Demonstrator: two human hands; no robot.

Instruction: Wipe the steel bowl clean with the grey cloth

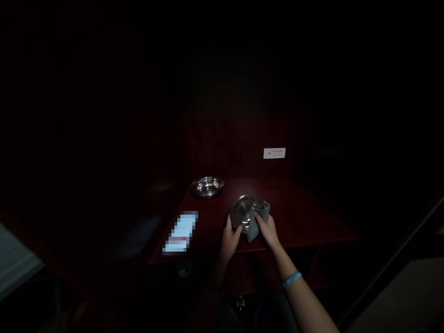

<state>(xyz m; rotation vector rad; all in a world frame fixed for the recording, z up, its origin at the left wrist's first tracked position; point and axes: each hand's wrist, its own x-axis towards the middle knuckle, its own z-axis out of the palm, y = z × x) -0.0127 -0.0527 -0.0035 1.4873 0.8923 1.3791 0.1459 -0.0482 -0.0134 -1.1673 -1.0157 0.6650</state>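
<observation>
Tilted above the front part of the dark red table, a shiny steel bowl [244, 210] is held between my two hands. My left hand [230, 240] grips its lower left rim, thumb on the near side. In my right hand [267, 227] is a grey-green cloth [254, 227], pressed against the bowl's right side; part of the cloth hangs below the rim. Farther back on the left, a second steel bowl or stack of bowls [207, 186] rests on the table; I cannot tell how many.
The dark red table [294, 222] stands against a dark wall bearing a white socket plate [274, 153]. A blurred, bright, phone-shaped object [181, 232] lies at the table's left edge. Dark panels rise on both sides.
</observation>
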